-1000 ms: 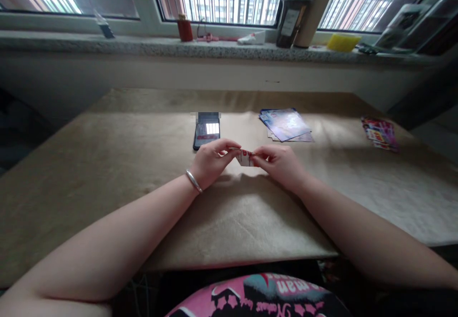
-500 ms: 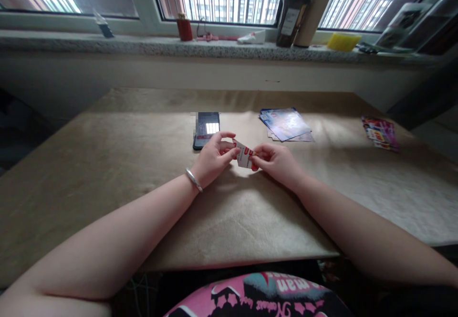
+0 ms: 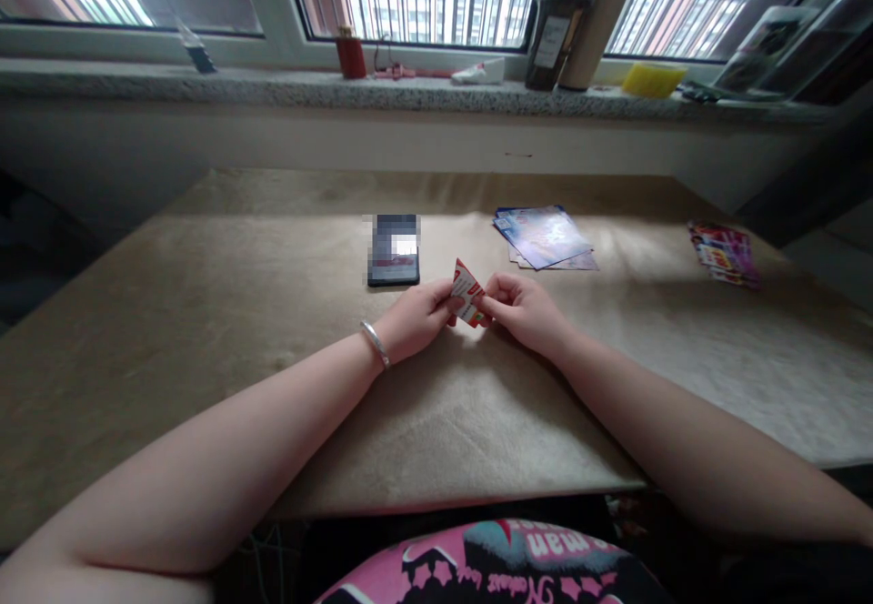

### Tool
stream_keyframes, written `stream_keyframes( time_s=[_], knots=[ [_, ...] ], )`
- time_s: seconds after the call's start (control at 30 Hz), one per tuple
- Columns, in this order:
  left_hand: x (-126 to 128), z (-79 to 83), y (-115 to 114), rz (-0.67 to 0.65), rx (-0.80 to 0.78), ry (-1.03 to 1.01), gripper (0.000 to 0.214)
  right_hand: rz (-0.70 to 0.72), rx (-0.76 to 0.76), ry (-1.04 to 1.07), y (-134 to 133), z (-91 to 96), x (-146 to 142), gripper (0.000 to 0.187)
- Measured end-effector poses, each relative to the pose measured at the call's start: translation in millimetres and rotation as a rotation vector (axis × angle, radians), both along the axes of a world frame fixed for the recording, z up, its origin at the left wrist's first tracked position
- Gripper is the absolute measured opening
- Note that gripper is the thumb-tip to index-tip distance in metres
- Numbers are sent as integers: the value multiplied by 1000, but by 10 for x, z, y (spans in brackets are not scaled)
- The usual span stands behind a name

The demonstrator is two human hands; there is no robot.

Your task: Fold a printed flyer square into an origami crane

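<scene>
A small folded piece of printed paper point(image 3: 466, 293), white and red with a pointed top, is held between both hands above the table. My left hand point(image 3: 417, 320), with a silver bangle at the wrist, pinches its left side. Its right side is gripped by my right hand point(image 3: 522, 311), thumb and fingertips closed on it. Just beyond my left hand a dark phone point(image 3: 394, 263) lies flat, partly pixelated. Farther right lies a loose stack of pale blue and pink printed sheets point(image 3: 546, 236).
Colourful printed packets or cards point(image 3: 724, 254) lie at the table's right end. A tan cover spreads over the table point(image 3: 238, 304). Behind it, the stone windowsill point(image 3: 273, 90) carries a red bottle point(image 3: 350, 55), a dark lidded jar point(image 3: 554, 40) and a yellow block point(image 3: 653, 80).
My left hand has shifted down and its raised fingers have closed in on the paper. The paper has turned, so a point now stands upward. My right hand has barely moved.
</scene>
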State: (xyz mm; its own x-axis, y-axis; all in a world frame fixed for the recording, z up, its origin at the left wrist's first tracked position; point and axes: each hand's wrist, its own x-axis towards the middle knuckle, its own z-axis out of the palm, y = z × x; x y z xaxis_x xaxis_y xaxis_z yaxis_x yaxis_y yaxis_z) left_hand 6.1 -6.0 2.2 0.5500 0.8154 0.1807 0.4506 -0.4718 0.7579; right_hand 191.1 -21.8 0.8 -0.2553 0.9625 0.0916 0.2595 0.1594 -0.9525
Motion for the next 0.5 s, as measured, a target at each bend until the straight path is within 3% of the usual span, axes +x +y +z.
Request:
stream_keyframes(
  time_s=[0.23, 0.4, 0.5],
  knots=[
    [20, 6, 10, -5, 23, -47, 22, 45, -33, -84, 10, 2, 23, 25],
    [15, 28, 20, 71, -15, -76, 28, 54, -23, -80, 70, -53, 26, 22],
    [18, 28, 30, 29, -53, -91, 26, 53, -8, -78, 80, -54, 22, 25]
  ],
)
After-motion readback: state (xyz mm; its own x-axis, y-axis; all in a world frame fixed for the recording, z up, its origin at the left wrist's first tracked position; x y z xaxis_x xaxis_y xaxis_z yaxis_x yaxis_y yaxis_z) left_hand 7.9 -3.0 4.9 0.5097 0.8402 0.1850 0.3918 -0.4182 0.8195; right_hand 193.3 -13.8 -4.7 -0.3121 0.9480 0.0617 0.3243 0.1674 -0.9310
